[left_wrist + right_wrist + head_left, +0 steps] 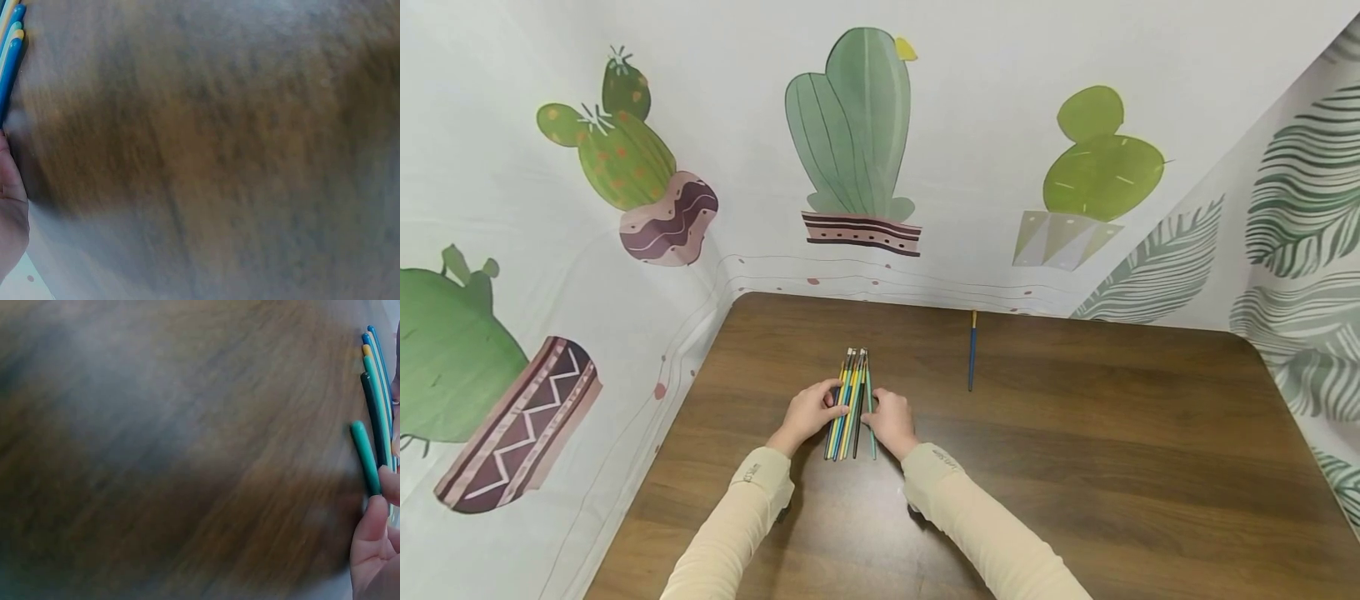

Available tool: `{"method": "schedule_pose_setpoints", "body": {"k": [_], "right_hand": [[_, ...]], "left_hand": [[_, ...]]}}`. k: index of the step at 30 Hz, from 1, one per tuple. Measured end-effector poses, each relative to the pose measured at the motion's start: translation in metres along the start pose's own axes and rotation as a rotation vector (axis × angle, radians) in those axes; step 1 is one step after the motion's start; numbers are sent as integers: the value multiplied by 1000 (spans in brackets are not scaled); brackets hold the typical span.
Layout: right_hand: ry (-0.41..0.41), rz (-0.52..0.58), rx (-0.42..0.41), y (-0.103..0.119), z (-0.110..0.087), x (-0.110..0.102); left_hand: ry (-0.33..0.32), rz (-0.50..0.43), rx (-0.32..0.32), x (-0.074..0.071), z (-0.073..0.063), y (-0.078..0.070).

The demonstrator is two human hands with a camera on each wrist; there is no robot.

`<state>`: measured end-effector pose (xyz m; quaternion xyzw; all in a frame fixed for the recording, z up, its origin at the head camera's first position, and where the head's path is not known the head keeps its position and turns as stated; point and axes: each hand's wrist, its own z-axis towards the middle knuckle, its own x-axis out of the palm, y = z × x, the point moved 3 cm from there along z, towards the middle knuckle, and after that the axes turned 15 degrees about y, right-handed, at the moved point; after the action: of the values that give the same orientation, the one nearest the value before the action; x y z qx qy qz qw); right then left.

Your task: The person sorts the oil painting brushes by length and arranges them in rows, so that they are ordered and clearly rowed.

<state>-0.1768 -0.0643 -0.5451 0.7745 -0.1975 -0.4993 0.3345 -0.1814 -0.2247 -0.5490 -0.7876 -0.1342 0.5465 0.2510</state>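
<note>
A bunch of thin paintbrushes [848,417] with blue, yellow, green and black handles lies on the table, pale bristles pointing to the wall. My left hand [808,414] holds the bunch from its left side, thumb across the handles. On the right side my right hand [892,421] pinches a green paintbrush [872,437], which stands slightly apart from the others. The right wrist view shows this green handle [364,453] between thumb and finger, beside a black handle [374,415]. Only handle ends [11,69] and part of the hand appear in the left wrist view.
One blue paintbrush [972,354] lies alone further right, its tip near the table's back edge. The brown wooden table [1112,433] meets a white wall cloth [970,167] printed with cacti at the back and left.
</note>
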Motion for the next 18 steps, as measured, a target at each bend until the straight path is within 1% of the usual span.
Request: {"method": "schedule_pose_setpoints", "body": {"k": [6,18], "right_hand": [[-31,-48,21,3,0,1],[-31,-63,45,7,0,-3]], "left_hand": [[3,4,-3,0,-1,0],[3,7,-3,0,-1,0]]}}
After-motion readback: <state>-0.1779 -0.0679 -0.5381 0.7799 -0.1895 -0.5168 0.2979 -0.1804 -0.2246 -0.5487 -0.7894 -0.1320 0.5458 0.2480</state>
